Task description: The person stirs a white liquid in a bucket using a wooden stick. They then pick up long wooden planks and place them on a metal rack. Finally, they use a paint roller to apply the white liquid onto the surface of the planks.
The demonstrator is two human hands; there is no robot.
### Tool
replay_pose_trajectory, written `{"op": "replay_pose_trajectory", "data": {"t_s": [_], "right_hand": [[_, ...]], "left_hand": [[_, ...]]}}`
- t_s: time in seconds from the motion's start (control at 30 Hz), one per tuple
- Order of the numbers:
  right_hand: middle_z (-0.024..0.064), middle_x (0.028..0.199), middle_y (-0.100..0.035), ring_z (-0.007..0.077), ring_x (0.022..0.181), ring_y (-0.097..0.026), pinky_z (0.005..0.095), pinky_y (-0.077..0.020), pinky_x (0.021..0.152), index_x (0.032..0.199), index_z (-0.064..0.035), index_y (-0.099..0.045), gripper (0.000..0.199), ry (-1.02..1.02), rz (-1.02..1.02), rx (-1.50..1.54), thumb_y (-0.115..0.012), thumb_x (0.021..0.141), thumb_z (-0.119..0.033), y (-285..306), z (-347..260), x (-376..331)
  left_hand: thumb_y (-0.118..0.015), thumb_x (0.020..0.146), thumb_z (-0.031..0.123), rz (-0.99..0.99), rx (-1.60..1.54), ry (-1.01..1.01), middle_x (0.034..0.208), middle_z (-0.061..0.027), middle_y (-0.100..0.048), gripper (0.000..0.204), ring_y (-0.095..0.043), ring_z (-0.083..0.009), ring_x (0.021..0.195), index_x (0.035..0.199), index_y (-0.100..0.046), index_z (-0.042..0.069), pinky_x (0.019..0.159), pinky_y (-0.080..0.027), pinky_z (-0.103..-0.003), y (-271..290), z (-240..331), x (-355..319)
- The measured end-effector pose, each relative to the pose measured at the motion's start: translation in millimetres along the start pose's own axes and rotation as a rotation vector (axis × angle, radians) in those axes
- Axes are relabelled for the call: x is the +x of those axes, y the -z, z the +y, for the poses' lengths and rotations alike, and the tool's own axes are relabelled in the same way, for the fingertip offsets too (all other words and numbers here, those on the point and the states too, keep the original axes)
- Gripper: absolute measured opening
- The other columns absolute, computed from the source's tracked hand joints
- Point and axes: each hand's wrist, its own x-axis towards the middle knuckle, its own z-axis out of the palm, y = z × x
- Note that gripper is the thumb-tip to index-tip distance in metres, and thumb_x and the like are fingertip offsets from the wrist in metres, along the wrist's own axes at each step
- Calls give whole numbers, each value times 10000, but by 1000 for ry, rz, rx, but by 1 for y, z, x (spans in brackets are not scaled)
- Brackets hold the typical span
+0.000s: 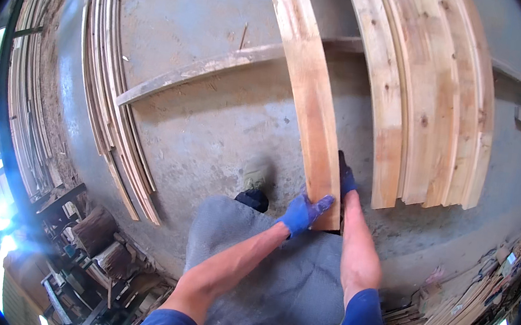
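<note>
A long wooden board (307,91) runs away from me, its near end close in front of my grey apron (260,278). My left hand (303,213), in a blue glove, grips the board's left edge near that end, thumb on the top face. On the opposite edge, my right hand (347,175), gloved in blue and black, is against the board; its fingers are partly hidden behind the wood. Farther out, the board crosses over a wooden crosspiece (220,68). To the right lie several similar boards (432,118) side by side.
Thin wooden strips (99,80) lie in a bundle on the concrete floor (179,147) at left. Cut logs and scraps (104,241) are heaped at lower left. More strips (454,319) are piled at lower right. My shoe (258,172) shows below the crosspiece.
</note>
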Motion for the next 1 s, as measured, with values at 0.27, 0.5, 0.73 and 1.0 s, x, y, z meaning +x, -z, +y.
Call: {"op": "replay_pose_trajectory", "data": {"t_s": [0.27,0.5,0.73,1.0], "right_hand": [[114,1116,-694,201,986,-651,339,-510,897,1220,-24,-644,606,-128,-210,320,-456,986,-550,-49,-44,-164],[120,1139,-689,212,994,-659,348,-518,896,1262,-30,-607,521,-48,-465,74,-448,1003,-453,-177,-28,-296],[125,1162,-684,223,1003,-667,356,-525,895,1303,-35,-570,448,227,-830,-616,-440,1020,-356,-362,24,-414],[171,1149,-680,284,980,-682,410,-540,874,1299,-34,-558,463,64,-927,-1022,-424,1034,-389,-485,-70,-457]], "left_hand": [[-529,992,433,-210,-266,145,1175,-133,-662,565,-646,-234,1058,1345,-514,-7,915,-506,-362,94,68,-125],[-360,986,645,153,-284,-232,1342,-107,-580,758,-548,-184,1193,1390,-485,16,995,-431,-346,216,95,-146],[-379,987,628,256,-404,-295,1290,-105,-611,721,-572,-188,1150,1350,-530,24,975,-446,-351,392,71,-271],[-400,990,608,262,-376,-162,1232,-102,-647,681,-599,-193,1102,1305,-581,32,952,-463,-358,525,7,-433]]}}
